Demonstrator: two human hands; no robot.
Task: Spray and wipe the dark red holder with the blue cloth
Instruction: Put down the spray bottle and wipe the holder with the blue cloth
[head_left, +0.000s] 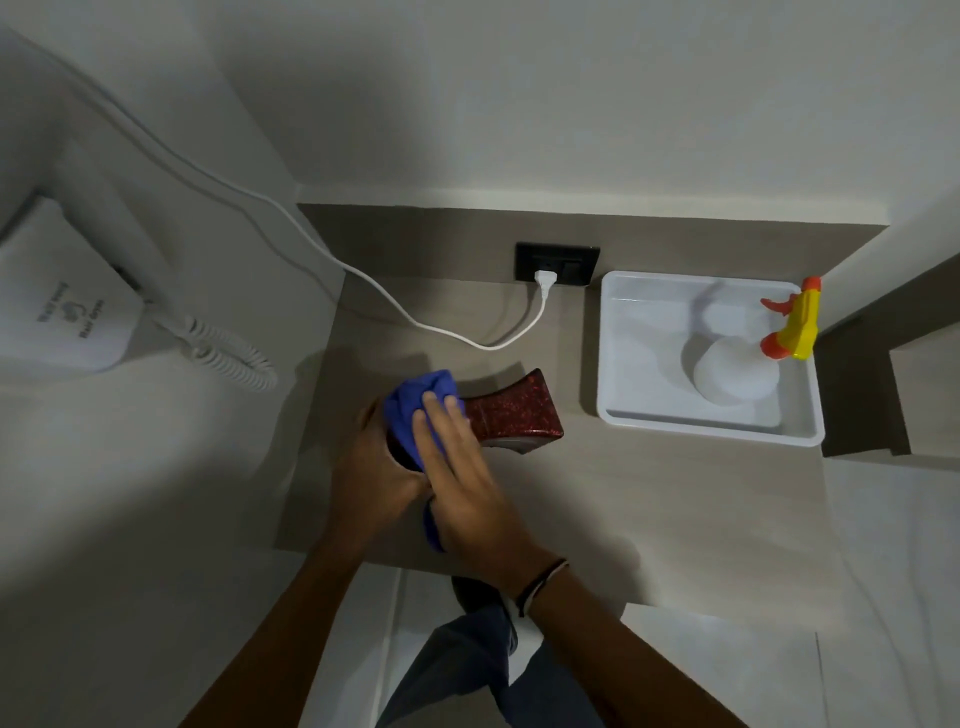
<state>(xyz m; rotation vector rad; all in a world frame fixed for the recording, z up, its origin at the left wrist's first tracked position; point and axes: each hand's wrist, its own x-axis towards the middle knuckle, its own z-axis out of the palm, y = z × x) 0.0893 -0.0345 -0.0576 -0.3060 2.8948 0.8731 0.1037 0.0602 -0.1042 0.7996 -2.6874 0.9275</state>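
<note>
Head view
Left hand (371, 470): reaches in from the lower left, forearm bare, fingers wrapped around the near end of the dark red holder (511, 413) and clamped on it, steadying it on the counter.
Right hand (457, 470): crosses in from the lower right, palm down, fingers stretched out flat and close together, pressing the blue cloth (415, 410) against the holder's near end. A dark cord bracelet (540, 584) sits on that wrist.
Blue cloth: bunched over the holder's left end, partly under the right palm; a tail of it hangs out below the hand, towards the counter edge.
Dark red holder: lies on its side on the beige counter (649, 509), glittery surface, flared end pointing right towards the tray; the near end is covered by cloth and hands.
White tray (711, 434): rests on the counter to the right of the holder, well apart from it, against the back wall.
Tray contents: a spray bottle (732, 376) with a pale body and a yellow and orange trigger head (795, 325), standing in the tray's right half.
Wall socket (557, 265): black plate at the back, with a white plug and cable (395, 306) running off to the left.
Hair dryer unit (62, 312): white, mounted on the left wall, coiled cord hanging beside it.
</note>
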